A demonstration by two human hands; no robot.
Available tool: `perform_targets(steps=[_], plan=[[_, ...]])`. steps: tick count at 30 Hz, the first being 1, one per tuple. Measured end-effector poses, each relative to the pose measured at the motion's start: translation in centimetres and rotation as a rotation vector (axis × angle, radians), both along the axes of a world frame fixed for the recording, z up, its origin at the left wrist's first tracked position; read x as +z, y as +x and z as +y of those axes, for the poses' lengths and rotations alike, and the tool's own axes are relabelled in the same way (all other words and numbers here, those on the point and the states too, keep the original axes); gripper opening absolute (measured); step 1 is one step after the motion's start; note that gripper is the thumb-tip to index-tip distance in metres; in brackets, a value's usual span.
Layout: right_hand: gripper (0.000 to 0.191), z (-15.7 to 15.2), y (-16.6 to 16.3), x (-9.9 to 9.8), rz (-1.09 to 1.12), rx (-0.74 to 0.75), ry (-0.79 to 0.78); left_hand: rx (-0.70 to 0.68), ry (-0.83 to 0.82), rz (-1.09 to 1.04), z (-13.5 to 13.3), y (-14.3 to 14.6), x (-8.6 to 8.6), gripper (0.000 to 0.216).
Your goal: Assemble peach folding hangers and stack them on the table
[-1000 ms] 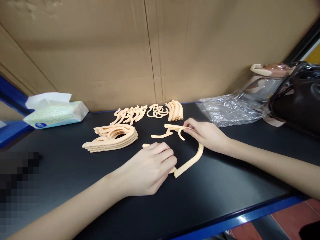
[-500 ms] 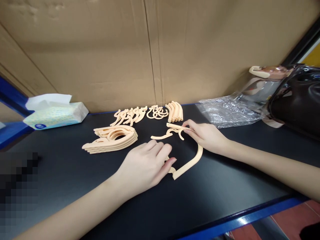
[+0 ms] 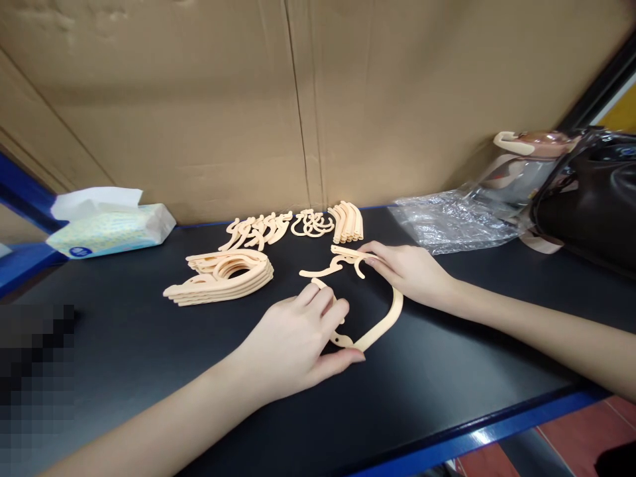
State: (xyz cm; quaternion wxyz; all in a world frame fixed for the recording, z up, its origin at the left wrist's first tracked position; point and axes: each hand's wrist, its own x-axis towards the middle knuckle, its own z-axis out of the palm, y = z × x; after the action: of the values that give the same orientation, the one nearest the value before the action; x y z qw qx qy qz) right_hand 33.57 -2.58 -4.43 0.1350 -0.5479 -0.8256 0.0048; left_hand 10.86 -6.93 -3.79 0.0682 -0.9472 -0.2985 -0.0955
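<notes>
My left hand [image 3: 298, 341] is closed round a small cream hanger piece [image 3: 342, 340] with a hole near its end; most of this piece is hidden by the fingers. Its thumb touches the lower end of a curved cream hanger arm [image 3: 385, 326]. Pinched between thumb and fingers, the upper stretch of that curved plastic is in my right hand [image 3: 415, 270], which hides part of the bend. Just left of those fingertips lie a loose slim hanger piece [image 3: 320, 272] and a small hook [image 3: 360, 267]. Whether the two held pieces are joined, I cannot tell.
Folded cream hangers [image 3: 218, 283] are stacked to the left. Along the back lie loose hanger pieces [image 3: 256, 230], hooks [image 3: 313, 224] and curved arms [image 3: 348, 222]. A tissue pack [image 3: 116, 228] stands back left; plastic wrap [image 3: 452, 218], a bottle [image 3: 527, 169] and a dark bag [image 3: 591, 205] are right.
My left hand has shifted slightly right and its thumb has moved down onto the curved arm's end. More of the piece in its fingers shows. The right hand has barely moved.
</notes>
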Motion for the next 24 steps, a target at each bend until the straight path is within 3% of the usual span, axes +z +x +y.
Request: perform_targets(steps=[4, 9, 24], plan=[[0.028, -0.04, -0.04, 0.01, -0.012, 0.000, 0.006, -0.036, -0.072, -0.036, -0.33, 0.15, -0.10, 0.052], [0.028, -0.13, -0.12, 0.04, -0.016, 0.016, 0.016, -0.033, -0.164, -0.062, -0.61, 0.36, 0.04, 0.036], [0.028, -0.47, -0.16, 0.31, 0.009, 0.103, -0.029, -0.189, -0.255, -0.038, 0.05, 0.29, 0.41, 0.031]])
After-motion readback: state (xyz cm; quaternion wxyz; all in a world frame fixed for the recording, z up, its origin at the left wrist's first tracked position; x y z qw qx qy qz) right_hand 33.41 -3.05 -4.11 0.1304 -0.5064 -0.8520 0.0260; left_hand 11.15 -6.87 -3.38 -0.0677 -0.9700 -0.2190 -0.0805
